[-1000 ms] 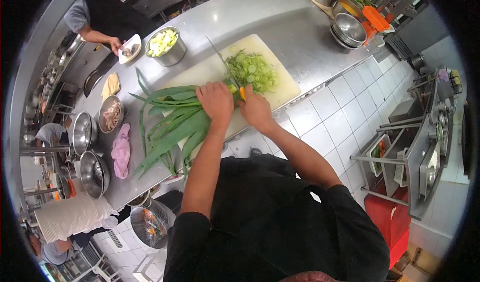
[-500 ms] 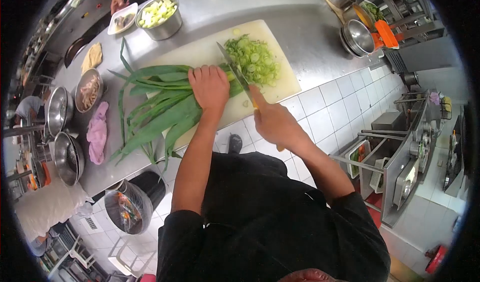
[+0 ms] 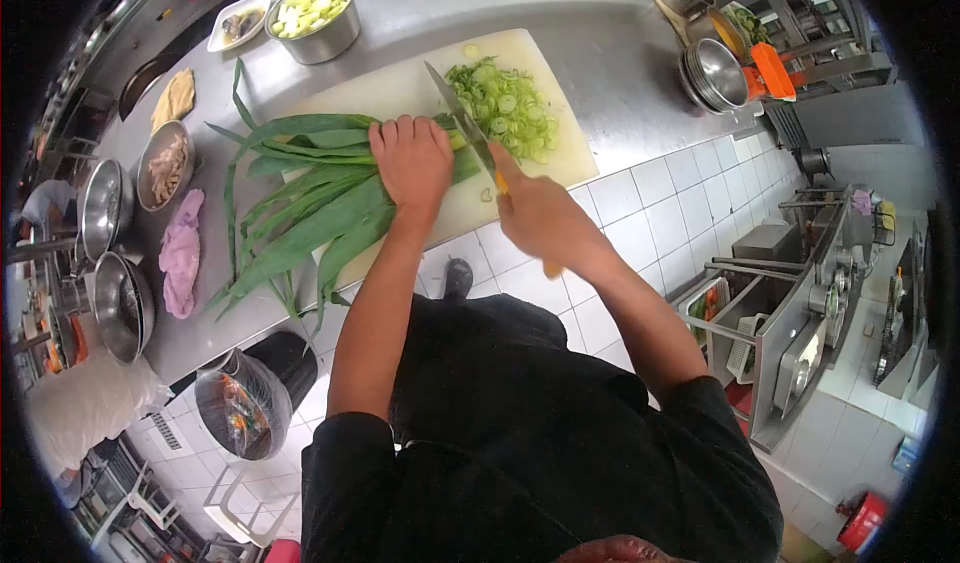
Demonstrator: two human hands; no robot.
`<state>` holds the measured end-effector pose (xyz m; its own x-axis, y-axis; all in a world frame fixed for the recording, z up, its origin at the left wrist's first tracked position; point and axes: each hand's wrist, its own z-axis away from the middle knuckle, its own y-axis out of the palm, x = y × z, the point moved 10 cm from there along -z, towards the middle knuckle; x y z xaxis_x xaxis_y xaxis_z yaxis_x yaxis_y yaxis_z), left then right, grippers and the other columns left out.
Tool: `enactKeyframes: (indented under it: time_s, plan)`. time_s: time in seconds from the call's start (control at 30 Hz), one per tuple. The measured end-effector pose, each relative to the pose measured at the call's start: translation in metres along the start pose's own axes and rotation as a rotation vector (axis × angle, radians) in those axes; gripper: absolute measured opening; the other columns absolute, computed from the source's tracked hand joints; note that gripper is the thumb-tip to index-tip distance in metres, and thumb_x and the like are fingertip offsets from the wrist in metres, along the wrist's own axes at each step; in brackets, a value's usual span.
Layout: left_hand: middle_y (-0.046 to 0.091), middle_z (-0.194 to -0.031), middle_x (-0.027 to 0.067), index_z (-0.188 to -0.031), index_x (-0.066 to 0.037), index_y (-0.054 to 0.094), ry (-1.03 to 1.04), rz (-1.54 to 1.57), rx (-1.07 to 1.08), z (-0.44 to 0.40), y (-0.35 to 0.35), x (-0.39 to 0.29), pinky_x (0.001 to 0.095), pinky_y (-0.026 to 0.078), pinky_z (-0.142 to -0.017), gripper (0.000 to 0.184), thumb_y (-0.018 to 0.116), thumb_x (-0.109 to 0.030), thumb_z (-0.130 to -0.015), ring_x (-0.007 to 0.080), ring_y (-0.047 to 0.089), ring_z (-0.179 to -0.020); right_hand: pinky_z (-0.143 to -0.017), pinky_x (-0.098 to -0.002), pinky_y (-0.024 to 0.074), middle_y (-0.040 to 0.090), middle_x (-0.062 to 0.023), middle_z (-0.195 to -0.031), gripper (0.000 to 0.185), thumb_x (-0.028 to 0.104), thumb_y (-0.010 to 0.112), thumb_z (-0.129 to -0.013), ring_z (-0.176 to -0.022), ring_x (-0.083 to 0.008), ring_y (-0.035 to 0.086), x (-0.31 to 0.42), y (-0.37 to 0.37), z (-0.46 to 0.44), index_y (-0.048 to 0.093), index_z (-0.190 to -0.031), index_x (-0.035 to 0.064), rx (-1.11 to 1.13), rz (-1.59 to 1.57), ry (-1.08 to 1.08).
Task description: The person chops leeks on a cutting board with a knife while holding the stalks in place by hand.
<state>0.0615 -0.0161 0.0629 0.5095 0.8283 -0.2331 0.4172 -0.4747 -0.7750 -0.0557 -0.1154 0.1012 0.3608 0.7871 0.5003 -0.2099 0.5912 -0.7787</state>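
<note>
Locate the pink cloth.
In the head view, the pink cloth lies on the metal counter, left of the green leaves.

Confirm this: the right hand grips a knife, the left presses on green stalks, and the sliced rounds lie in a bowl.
The head view shows the sliced rounds on the cutting board, not in a bowl; the rest stands.

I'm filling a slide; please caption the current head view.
Left hand steadies long green leaves while the right holds a knife beside sliced greens.
</note>
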Motion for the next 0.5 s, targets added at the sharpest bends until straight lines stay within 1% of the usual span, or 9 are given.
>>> enactKeyframes:
  time_s: [0.07,0.1,0.17,0.2,0.3,0.33,0.43,0.47,0.5]
  plan:
    - [0.063,-0.087,0.0109,-0.085,-0.006,0.070,-0.003,-0.010,0.003,-0.001,0.001,0.000,0.0501,0.041,-0.105,0.023,0.056,-0.021,-0.096,0.0304,0.058,-0.093,-0.078,-0.0580,0.0531,0.068,-0.0311,-0.079,0.071,0.011,0.050,-0.097,-0.076,-0.0497,0.067,0.004,0.000,0.020,0.019,-0.161,0.0049,0.037,0.037,0.022]
    - [0.062,-0.087,0.0108,-0.085,-0.006,0.070,-0.003,-0.003,-0.006,-0.001,0.000,0.000,0.0502,0.041,-0.105,0.023,0.056,-0.021,-0.096,0.0304,0.058,-0.093,-0.077,-0.0582,0.0532,0.068,-0.0307,-0.078,0.071,0.011,0.050,-0.097,-0.074,-0.0496,0.067,0.001,0.007,0.017,0.020,-0.161,0.0043,-0.008,0.045,-0.006]
    - [0.062,-0.086,0.0107,-0.085,-0.007,0.070,0.000,0.009,-0.024,0.000,-0.003,-0.001,0.0505,0.041,-0.104,0.022,0.057,-0.021,-0.095,0.0304,0.058,-0.093,-0.074,-0.0586,0.0534,0.068,-0.0297,-0.075,0.071,0.010,0.049,-0.095,-0.070,-0.0494,0.067,-0.021,0.046,0.003,0.021,-0.160,0.0031,-0.098,0.057,-0.065]
    - [0.062,-0.086,0.0105,-0.085,-0.007,0.070,0.003,0.010,-0.030,0.001,-0.004,-0.001,0.0506,0.041,-0.104,0.022,0.057,-0.021,-0.095,0.0304,0.058,-0.093,-0.072,-0.0582,0.0539,0.068,-0.0295,-0.074,0.070,0.010,0.049,-0.095,-0.069,-0.0485,0.067,-0.028,0.053,-0.009,0.023,-0.159,0.0029,-0.198,0.054,-0.137]
    - [0.062,-0.086,0.0105,-0.085,-0.007,0.070,0.015,0.008,-0.029,0.005,-0.003,-0.001,0.0512,0.041,-0.105,0.021,0.058,-0.021,-0.095,0.0306,0.058,-0.093,-0.075,-0.0572,0.0535,0.067,-0.0307,-0.076,0.073,0.012,0.050,-0.097,-0.074,-0.0487,0.067,-0.021,0.031,-0.026,0.018,-0.162,0.0108,-0.045,-0.030,-0.028]
    - [0.061,-0.086,0.0107,-0.085,-0.007,0.070,0.019,0.012,-0.015,0.007,-0.001,-0.001,0.0515,0.040,-0.105,0.021,0.058,-0.022,-0.094,0.0308,0.057,-0.094,-0.072,-0.0550,0.0539,0.068,-0.0280,-0.076,0.072,0.013,0.050,-0.097,-0.071,-0.0455,0.068,-0.018,0.021,-0.026,0.020,-0.162,0.0134,-0.016,-0.010,-0.030]
    - [0.061,-0.087,0.0106,-0.090,-0.008,0.070,0.022,0.020,-0.022,0.002,-0.001,-0.001,0.0516,0.041,-0.104,0.019,0.060,-0.022,-0.095,0.0307,0.058,-0.093,-0.069,-0.0512,0.0544,0.069,-0.0252,-0.077,0.070,0.015,0.048,-0.097,-0.066,-0.0398,0.068,-0.002,-0.012,-0.020,0.022,-0.162,0.0119,-0.050,0.058,-0.113]
    - [0.061,-0.087,0.0105,-0.093,-0.008,0.070,0.025,0.022,-0.028,0.001,-0.003,-0.001,0.0514,0.041,-0.104,0.018,0.060,-0.022,-0.095,0.0306,0.058,-0.092,-0.067,-0.0468,0.0548,0.069,-0.0220,-0.077,0.070,0.016,0.046,-0.097,-0.062,-0.0319,0.068,0.008,-0.026,-0.010,0.024,-0.162,0.0105,0.048,0.021,-0.033]
    - [0.061,-0.087,0.0105,-0.094,-0.008,0.070,0.026,0.030,-0.029,0.001,-0.003,-0.001,0.0516,0.041,-0.103,0.017,0.060,-0.022,-0.095,0.0306,0.058,-0.092,-0.066,-0.0453,0.0548,0.069,-0.0210,-0.078,0.069,0.017,0.046,-0.097,-0.061,-0.0301,0.067,0.017,-0.037,-0.002,0.024,-0.163,0.0101,0.106,-0.005,0.028]
